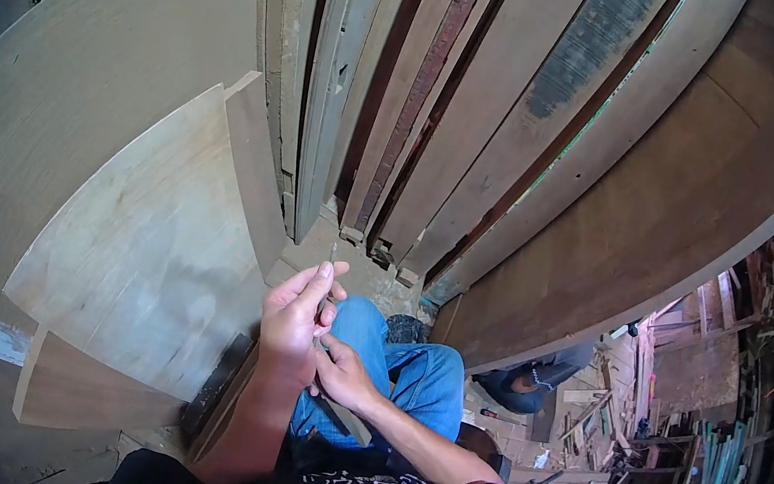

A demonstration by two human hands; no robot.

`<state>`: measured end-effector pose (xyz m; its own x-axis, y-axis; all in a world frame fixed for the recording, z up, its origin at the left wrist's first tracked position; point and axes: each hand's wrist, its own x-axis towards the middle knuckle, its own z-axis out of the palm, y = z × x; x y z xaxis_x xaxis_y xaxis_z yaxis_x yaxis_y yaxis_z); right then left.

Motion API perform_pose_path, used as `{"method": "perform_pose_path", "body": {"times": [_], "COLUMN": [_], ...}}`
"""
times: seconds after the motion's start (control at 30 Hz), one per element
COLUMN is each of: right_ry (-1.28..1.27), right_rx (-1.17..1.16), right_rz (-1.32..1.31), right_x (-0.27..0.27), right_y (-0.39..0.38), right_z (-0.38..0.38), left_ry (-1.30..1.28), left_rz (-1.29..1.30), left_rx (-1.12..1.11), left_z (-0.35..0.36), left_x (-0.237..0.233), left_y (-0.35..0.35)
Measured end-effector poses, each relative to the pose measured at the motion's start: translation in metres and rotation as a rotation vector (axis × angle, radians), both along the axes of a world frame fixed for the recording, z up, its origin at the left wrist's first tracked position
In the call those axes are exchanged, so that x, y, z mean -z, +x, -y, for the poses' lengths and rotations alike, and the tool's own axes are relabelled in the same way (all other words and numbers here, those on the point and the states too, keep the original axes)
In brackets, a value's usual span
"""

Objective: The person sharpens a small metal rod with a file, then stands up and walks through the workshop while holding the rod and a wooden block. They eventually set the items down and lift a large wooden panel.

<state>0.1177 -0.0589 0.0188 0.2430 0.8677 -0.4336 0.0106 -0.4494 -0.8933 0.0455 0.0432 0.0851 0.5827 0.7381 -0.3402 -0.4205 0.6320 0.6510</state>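
Observation:
My left hand (297, 309) is raised over my lap, fingers closed in a pinch. A thin, narrow rod-like piece (334, 252) sticks up past its fingertips; its kind is too small to tell. Just below, my right hand (343, 377) is curled close under the left wrist. Its fingers are partly hidden, and what they grip is not clear. Beneath the right hand, a flat strip with a pale end (358, 429) lies across my jeans (436, 382).
A pale curved plywood panel (145, 234) with wooden edge pieces stands at the left. Long boards (486, 126) lean upright ahead, beside a large brown curved panel (656, 204). Another person's leg and foot (520, 390) show at the right, near scattered wood scraps (597, 417).

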Motion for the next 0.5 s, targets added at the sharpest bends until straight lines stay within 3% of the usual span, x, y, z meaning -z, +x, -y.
{"method": "perform_pose_path", "body": {"times": [0.5], "right_ry": [0.031], "right_rx": [0.002], "right_rz": [-0.001], "right_x": [0.0026], "right_y": [0.0000], "right_z": [0.0008], "left_ry": [0.012], "left_rz": [0.041], "left_rx": [-0.005], "left_z": [0.0021], "left_x": [0.0046], "left_y": [0.0009]}}
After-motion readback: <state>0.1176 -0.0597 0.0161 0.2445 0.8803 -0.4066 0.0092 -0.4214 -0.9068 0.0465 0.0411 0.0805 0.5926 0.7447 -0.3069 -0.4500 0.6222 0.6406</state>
